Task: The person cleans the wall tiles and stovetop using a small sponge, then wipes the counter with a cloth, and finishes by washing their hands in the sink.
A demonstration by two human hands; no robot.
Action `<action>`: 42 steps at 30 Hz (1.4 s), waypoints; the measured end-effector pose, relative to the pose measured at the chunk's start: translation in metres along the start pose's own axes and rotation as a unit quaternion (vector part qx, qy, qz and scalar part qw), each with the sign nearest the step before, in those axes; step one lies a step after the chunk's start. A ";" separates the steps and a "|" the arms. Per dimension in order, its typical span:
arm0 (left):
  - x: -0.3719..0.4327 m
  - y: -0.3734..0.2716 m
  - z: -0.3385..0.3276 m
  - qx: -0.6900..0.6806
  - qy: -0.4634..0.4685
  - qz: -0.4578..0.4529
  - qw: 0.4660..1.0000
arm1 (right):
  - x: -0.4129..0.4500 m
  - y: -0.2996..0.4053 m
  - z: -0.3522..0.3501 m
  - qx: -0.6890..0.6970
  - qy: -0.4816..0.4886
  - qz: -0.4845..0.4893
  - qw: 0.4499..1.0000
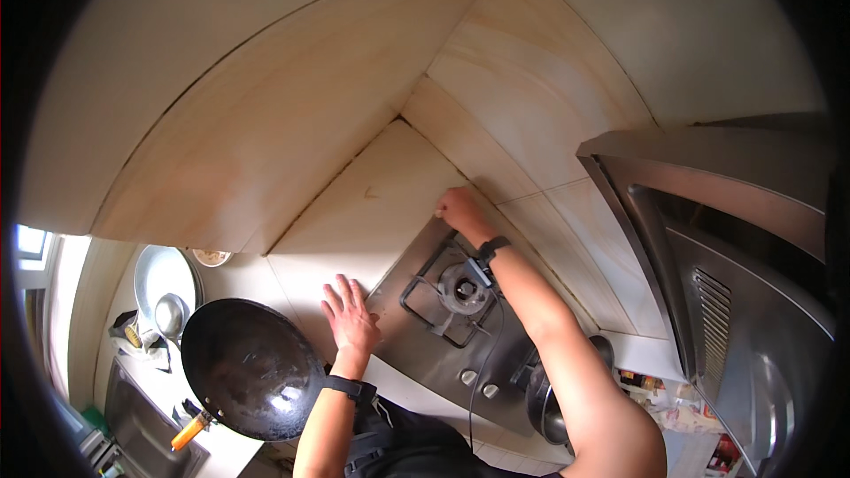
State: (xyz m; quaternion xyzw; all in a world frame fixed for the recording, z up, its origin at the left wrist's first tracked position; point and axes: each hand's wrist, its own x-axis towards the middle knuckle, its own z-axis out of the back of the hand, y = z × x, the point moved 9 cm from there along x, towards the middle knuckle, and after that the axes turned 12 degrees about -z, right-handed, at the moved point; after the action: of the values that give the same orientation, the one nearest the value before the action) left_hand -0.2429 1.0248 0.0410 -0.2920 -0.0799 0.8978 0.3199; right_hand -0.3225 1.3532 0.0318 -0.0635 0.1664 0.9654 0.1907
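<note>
My left hand [350,325] rests with fingers spread on the pale countertop [372,192], by the left edge of a stainless-steel gas stove [425,365]. Its thumb reaches that edge. At the stove's far corner is my right hand [460,207], its fingers curled inward. Whether it grips the corner or something small is hidden. My right forearm stretches above the stove, to the right of a burner with a square black pan support [405,299]. Two control knobs [490,391] are on the stove's front part. Both wrists wear black bands.
A black wok [249,365] with an orange handle [188,433] stands left, near a metal ladle [170,314], a white plate [151,272] and a steel sink [136,405]. Another pan [548,405] is partly behind my right arm. A range hood [724,245] juts in at right; tiled walls meet behind.
</note>
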 end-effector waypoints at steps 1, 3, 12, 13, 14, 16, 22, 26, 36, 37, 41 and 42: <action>0.000 0.004 0.001 0.000 -0.004 0.007 1.000 | 0.001 0.007 0.002 -0.001 -0.002 0.001 1.000; -0.005 0.012 0.003 -0.003 -0.008 0.020 1.000 | -0.005 0.030 -0.001 -0.081 -0.002 0.065 0.995; 0.002 -0.005 0.001 -0.010 -0.021 -0.008 1.000 | -0.030 -0.085 0.014 -0.110 0.014 -0.096 0.989; 0.003 -0.008 0.000 -0.010 -0.021 -0.011 1.000 | -0.026 -0.064 0.017 -0.095 -0.043 -0.029 0.994; 0.004 -0.011 0.000 -0.009 -0.022 -0.014 1.000 | -0.020 -0.059 0.014 -0.095 -0.044 -0.035 0.994; 0.000 0.000 0.000 -0.002 -0.017 -0.002 1.000 | -0.005 -0.037 0.009 -0.003 -0.019 -0.075 0.997; 0.000 0.001 -0.002 0.006 -0.021 -0.002 1.000 | -0.035 -0.102 0.005 -0.106 -0.002 -0.112 0.988; 0.006 -0.012 -0.002 -0.002 -0.034 -0.020 0.999 | -0.033 -0.120 0.003 -0.234 -0.037 -0.083 0.968; 0.002 -0.008 -0.002 0.011 -0.030 -0.016 0.999 | -0.063 -0.157 -0.005 -0.109 -0.009 -0.143 0.984; 0.001 -0.003 -0.003 0.010 -0.032 -0.009 0.999 | -0.075 -0.168 0.002 -0.135 0.000 -0.143 0.980; -0.002 0.006 0.000 0.008 -0.035 0.000 0.999 | -0.092 -0.176 0.017 -0.162 0.077 -0.281 0.943; 0.000 0.002 -0.002 0.006 -0.036 -0.004 0.999 | -0.087 -0.174 0.022 -0.198 0.071 -0.245 0.946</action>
State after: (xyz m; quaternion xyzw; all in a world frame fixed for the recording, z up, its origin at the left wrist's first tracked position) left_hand -0.2433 1.0232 0.0386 -0.2577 -0.0874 0.9068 0.3219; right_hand -0.1759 1.4820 0.0169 -0.2072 -0.0361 0.8953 0.3926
